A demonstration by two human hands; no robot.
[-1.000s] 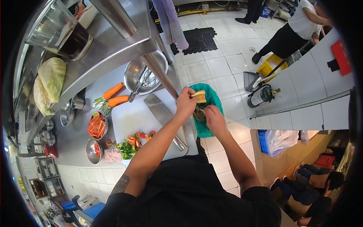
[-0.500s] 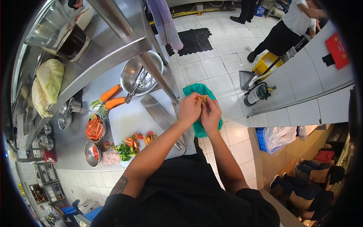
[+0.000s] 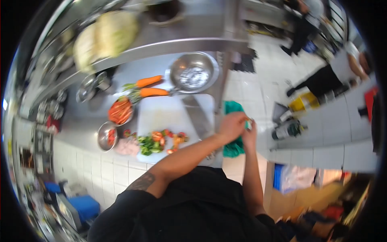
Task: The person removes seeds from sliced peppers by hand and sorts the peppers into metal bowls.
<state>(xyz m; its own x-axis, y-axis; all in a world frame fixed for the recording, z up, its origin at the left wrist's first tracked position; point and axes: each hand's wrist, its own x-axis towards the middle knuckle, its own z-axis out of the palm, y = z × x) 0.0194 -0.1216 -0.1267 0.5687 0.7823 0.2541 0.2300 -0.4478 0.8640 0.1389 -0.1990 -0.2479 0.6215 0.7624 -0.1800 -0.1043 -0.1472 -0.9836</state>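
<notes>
My left hand (image 3: 232,127) is over the green-lined bin (image 3: 234,150) beside the counter, its fingers closed on something mostly hidden. Close by at its right is my right hand (image 3: 249,135), fingertips pinched near the left ones; motion blur hides what they grip. A white cutting board (image 3: 161,115) carries a wide-bladed knife (image 3: 196,115), green pepper pieces (image 3: 149,145) and red and orange pieces (image 3: 176,142). Two carrots (image 3: 149,81) lie behind the board. Left of it are a bowl of carrot pieces (image 3: 120,111) and a bowl with red pieces (image 3: 107,137).
A metal colander (image 3: 192,72) sits under the steel shelf (image 3: 177,45), which holds cabbage (image 3: 105,38). A co-worker (image 3: 332,76) stands at the upper right near a yellow bucket (image 3: 303,101). A fire extinguisher (image 3: 288,130) stands by the tiled wall.
The view has swung left, and the counter now appears farther right. My hands first came together; the yellow pepper piece seen earlier between my left fingers is no longer clearly visible.
</notes>
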